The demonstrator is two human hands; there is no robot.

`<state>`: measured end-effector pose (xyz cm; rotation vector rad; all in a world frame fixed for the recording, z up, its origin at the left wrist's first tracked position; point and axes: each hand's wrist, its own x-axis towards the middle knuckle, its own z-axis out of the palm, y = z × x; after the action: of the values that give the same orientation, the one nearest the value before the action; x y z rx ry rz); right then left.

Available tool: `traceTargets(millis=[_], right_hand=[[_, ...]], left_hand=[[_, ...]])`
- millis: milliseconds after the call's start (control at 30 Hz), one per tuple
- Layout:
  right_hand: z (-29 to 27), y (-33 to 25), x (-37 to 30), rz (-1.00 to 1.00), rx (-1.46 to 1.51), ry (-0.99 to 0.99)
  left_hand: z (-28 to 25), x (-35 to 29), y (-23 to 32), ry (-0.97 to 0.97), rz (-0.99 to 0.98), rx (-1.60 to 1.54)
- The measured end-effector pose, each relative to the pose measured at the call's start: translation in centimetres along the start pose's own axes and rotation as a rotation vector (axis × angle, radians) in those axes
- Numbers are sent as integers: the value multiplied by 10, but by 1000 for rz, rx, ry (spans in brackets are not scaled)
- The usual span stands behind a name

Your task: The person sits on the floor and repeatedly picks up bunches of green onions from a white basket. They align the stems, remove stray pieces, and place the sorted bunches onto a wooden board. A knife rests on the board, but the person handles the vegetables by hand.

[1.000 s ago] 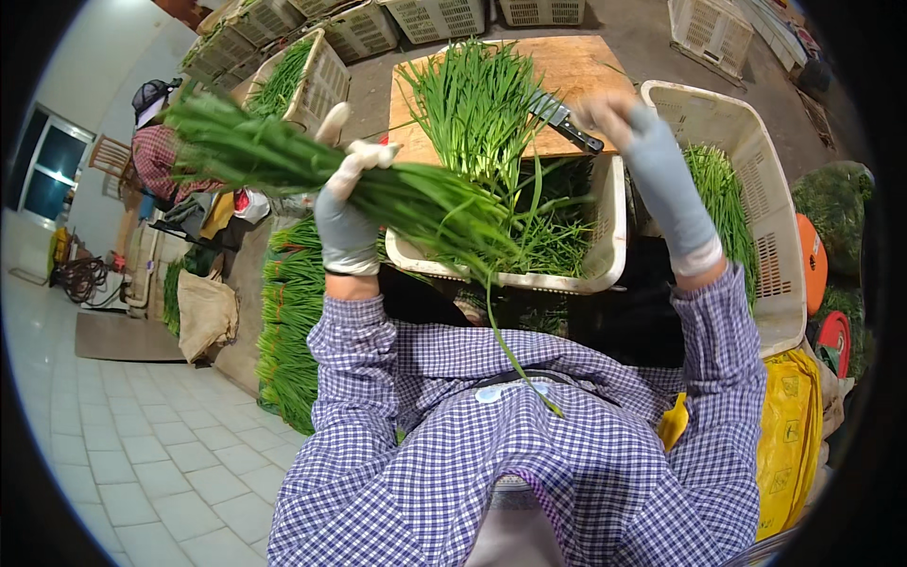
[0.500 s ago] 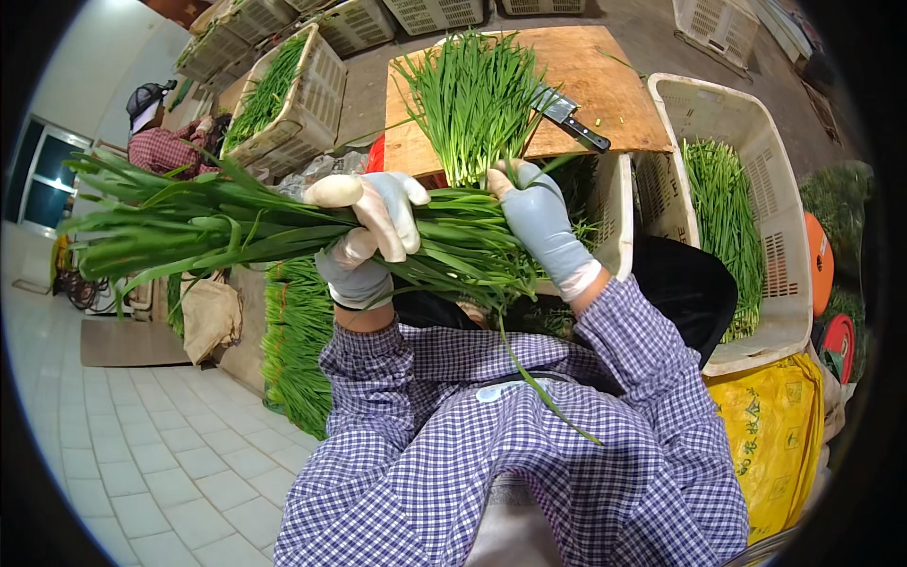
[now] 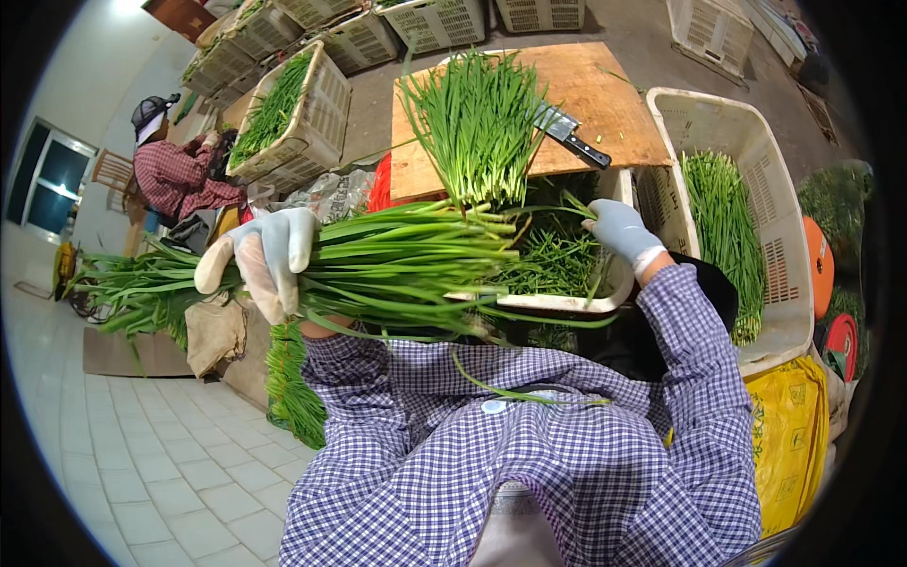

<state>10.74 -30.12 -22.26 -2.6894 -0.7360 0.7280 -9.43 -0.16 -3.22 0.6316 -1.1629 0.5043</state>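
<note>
A thick bundle of garlic chives (image 3: 397, 260) lies sideways in front of me, with my gloved left hand (image 3: 265, 260) closed around it. Its pale cut ends point right and its leafy tips trail left. To the right of those ends, my gloved right hand (image 3: 624, 231) pinches a few loose chive leaves (image 3: 574, 206). Beneath that hand, a white crate (image 3: 619, 274) contains loose green leaf scraps (image 3: 553, 263). Farther ahead, another pile of chives (image 3: 472, 123) rests on a wooden board (image 3: 605, 85), beside a black-handled cleaver (image 3: 572, 132). One long leaf hangs over my checked clothing.
A tall white crate (image 3: 789, 241) of chives stands at the right, above a yellow sack (image 3: 789, 444). Tied chives (image 3: 295, 378) lie at lower left. A person in a red checked shirt (image 3: 175, 175) sits far left near more crates (image 3: 326, 104).
My left hand has shifted left and slightly down along with the bundle. The right hand has moved away from the bundle to the right, pulling a few leaves with it.
</note>
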Motion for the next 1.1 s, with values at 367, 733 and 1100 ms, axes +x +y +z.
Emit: traceTargets(millis=[367, 733, 1100], right_hand=[[-34, -147, -46, -521, 590, 224], [-45, -112, -85, -512, 1048, -276], [-8, -114, -61, -312, 1827, -454]], left_hand=[[-6, -3, -4, -5, -168, 72], [-29, -9, 2, -43, -72, 45], [-24, -9, -14, -153, -349, 394]])
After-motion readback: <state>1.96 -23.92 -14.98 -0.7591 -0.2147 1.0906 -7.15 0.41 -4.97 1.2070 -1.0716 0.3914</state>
